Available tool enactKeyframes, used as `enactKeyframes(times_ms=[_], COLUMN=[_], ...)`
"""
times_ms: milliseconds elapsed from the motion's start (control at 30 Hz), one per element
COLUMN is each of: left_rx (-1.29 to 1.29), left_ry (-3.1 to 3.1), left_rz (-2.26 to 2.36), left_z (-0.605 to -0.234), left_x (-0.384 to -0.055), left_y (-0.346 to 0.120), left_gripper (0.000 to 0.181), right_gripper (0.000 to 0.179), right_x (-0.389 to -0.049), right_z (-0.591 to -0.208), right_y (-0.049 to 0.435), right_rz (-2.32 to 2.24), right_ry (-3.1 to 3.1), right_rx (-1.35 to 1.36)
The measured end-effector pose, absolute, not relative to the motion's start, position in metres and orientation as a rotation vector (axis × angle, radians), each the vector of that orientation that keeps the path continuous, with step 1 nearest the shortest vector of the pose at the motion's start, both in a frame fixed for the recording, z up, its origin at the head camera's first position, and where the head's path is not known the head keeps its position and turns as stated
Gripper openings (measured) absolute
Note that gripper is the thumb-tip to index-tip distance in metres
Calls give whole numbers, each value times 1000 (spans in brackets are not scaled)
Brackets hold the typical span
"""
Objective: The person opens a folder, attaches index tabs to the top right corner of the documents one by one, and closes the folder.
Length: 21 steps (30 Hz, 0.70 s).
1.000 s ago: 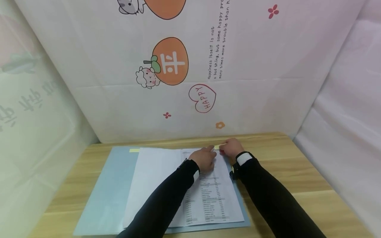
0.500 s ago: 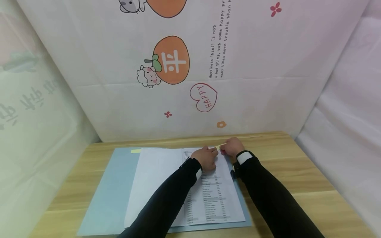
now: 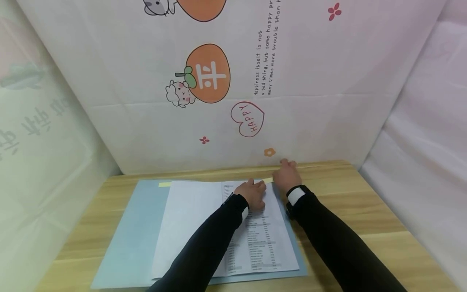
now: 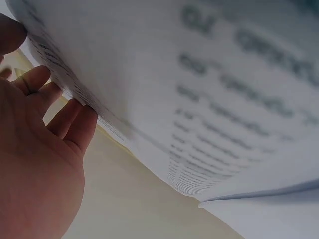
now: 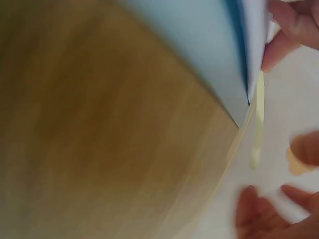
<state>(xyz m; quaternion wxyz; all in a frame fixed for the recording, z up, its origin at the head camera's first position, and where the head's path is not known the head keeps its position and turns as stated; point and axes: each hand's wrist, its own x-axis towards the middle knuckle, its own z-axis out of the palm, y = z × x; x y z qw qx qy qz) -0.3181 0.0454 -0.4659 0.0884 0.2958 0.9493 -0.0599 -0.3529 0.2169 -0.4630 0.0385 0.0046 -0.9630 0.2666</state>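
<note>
A printed sheet of paper (image 3: 268,243) with columns of text lies over a light blue sheet (image 3: 146,227). At its top edge my left hand (image 3: 251,195) rests on the paper, fingertips at a pale yellow strip (image 3: 268,180). In the left wrist view, the left fingers (image 4: 82,127) lie along the printed page's edge. The strip (image 5: 259,119) sticks out past the paper's corner in the right wrist view, its near end at the left fingertip. My right hand (image 3: 287,176) is just right of the strip, fingers spread and blurred, holding nothing.
A second pale yellow strip (image 3: 165,184) lies at the blue sheet's top left. White paper (image 3: 193,215) with no print showing covers the middle. The wooden tabletop (image 3: 350,202) ends at a printed cloth (image 3: 310,101) behind, with white cloth (image 3: 419,162) on the right.
My right hand has let go of the yellow strip's end and moved a little up and away, its fingers spreading. The left hand has stayed at the paper's top edge.
</note>
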Motion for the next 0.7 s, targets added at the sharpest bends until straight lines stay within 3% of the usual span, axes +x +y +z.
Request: enactKeyframes(times_ms=[267,467,700], left_rx=[839,813,831], left_ry=[2780,2768,2754], left_rz=[-152,-58,-80], left_z=[-462,-452,-451], left_x=[-313,-301,-297], left_y=[45,41,40], left_gripper=[96,93,85], right_gripper=[32,28,7], right_x=[-342,-337,-345], right_z=[-458,-454,-468], right_y=[199,197,222], right_rz=[614,351,-63], right_ry=[-3054,-3100,-3065], right_rx=[573,704,816])
